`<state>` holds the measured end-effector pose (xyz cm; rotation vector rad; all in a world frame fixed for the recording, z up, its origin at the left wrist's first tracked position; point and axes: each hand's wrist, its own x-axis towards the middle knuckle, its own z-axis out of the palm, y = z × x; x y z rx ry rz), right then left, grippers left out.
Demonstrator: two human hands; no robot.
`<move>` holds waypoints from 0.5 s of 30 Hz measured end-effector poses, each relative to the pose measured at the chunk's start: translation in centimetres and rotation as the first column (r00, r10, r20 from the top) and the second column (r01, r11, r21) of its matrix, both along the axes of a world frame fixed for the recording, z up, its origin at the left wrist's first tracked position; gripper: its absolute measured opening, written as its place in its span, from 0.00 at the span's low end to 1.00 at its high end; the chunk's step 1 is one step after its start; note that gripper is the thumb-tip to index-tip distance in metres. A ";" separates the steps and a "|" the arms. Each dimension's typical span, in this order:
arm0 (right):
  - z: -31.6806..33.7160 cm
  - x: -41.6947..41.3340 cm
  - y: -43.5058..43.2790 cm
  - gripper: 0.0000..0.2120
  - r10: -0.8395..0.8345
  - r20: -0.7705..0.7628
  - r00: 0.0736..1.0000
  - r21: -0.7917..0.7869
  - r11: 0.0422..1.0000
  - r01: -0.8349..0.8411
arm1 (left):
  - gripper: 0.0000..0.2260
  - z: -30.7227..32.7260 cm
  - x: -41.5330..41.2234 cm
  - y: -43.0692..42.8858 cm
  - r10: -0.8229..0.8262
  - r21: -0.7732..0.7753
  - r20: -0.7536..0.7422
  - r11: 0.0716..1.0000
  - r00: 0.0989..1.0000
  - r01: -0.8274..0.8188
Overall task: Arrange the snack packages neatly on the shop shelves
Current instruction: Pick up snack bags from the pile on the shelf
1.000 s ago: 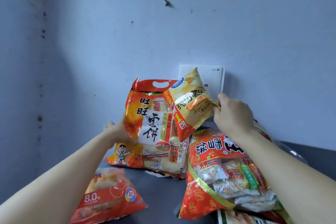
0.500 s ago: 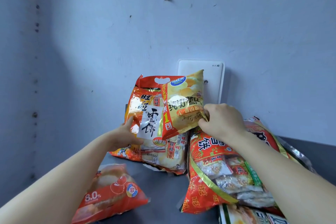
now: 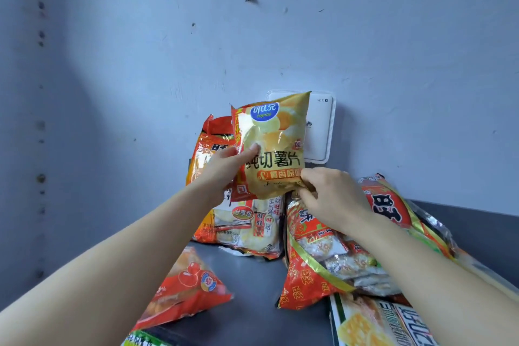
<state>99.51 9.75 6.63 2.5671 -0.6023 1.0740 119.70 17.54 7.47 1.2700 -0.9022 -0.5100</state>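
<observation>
Both hands hold a yellow potato chip bag point(image 3: 276, 143) upright in front of the wall. My left hand point(image 3: 224, 167) grips its left edge, thumb on the front. My right hand point(image 3: 328, 194) pinches its lower right corner. Behind it a large orange rice cracker bag point(image 3: 244, 225) leans against the wall, its upper part hidden by the chip bag and my left hand. A big red rice cracker bag point(image 3: 331, 261) lies to the right under my right forearm.
The dark grey shelf point(image 3: 252, 284) also carries a red bread packet point(image 3: 191, 289) at front left, a cracker box point(image 3: 373, 323) at front right and a green packet point(image 3: 140, 341) at the bottom edge. A white router point(image 3: 320, 132) stands against the blue wall point(image 3: 140, 64).
The chip bag has turned upright and come up in front of the orange bag. My left hand left the orange bag and took the chip bag's left edge. My right hand slid to its lower corner.
</observation>
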 end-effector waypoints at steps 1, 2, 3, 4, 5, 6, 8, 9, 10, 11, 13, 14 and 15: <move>0.0 -0.5 0.1 0.09 0.004 -0.022 1.000 0.024 1.000 -0.004 | 0.31 -0.2 -0.2 0.3 0.004 -0.055 -0.022 0.998 1.000 -0.005; 0.0 -0.9 0.2 0.12 0.009 -0.027 1.000 0.074 0.997 -0.007 | 0.34 -0.3 -0.5 0.6 0.007 -0.089 -0.033 0.996 0.999 -0.010; 0.1 -1.4 0.5 0.17 0.017 -0.005 1.000 0.151 0.988 -0.016 | 0.39 -0.3 -0.9 1.0 -0.001 -0.113 -0.035 0.994 0.999 -0.003; 0.1 -1.8 0.7 0.21 0.032 0.050 0.998 0.241 0.970 -0.043 | 0.41 -0.4 -1.5 1.6 0.007 -0.140 -0.036 0.990 0.999 -0.012; 0.2 -2.3 1.1 0.26 0.050 0.126 0.991 0.333 0.939 -0.090 | 0.39 -0.5 -2.1 2.1 0.034 -0.169 -0.036 0.985 0.999 -0.039; 0.3 -2.7 1.4 0.31 0.063 0.215 0.975 0.419 0.895 -0.150 | 0.35 -0.6 -2.9 2.7 0.048 -0.190 -0.039 0.980 0.998 -0.055; 0.9 -3.6 1.8 0.35 0.077 0.377 0.923 0.549 0.784 -0.290 | 0.22 -0.7 -4.5 3.3 0.071 -0.221 -0.035 0.972 0.997 -0.077; 1.4 -4.2 2.0 0.34 0.085 0.439 0.894 0.587 0.726 -0.357 | 0.14 -0.8 -5.6 3.8 0.086 -0.234 -0.022 0.968 0.996 -0.088; 1.8 -4.8 2.3 0.34 0.098 0.487 0.868 0.608 0.676 -0.417 | 0.13 -0.8 -6.7 4.3 0.099 -0.247 -0.008 0.964 0.995 -0.098; 2.2 -5.4 2.4 0.35 0.114 0.525 0.844 0.614 0.636 -0.468 | 0.13 -0.9 -7.7 4.8 0.107 -0.255 0.000 0.961 0.994 -0.103; 2.7 -6.8 2.8 0.36 0.136 0.594 0.793 0.607 0.570 -0.553 | 0.19 -1.1 -9.8 5.8 0.108 -0.236 0.028 0.967 0.994 -0.098; 2.9 -7.5 3.0 0.35 0.142 0.631 0.763 0.597 0.539 -0.595 | 0.25 -1.3 -11.0 6.4 0.114 -0.223 0.049 0.970 0.992 -0.100; 3.1 -8.2 3.4 0.33 0.153 0.670 0.726 0.579 0.505 -0.640 | 0.31 -1.5 -12.2 7.0 0.119 -0.222 0.063 0.970 0.991 -0.102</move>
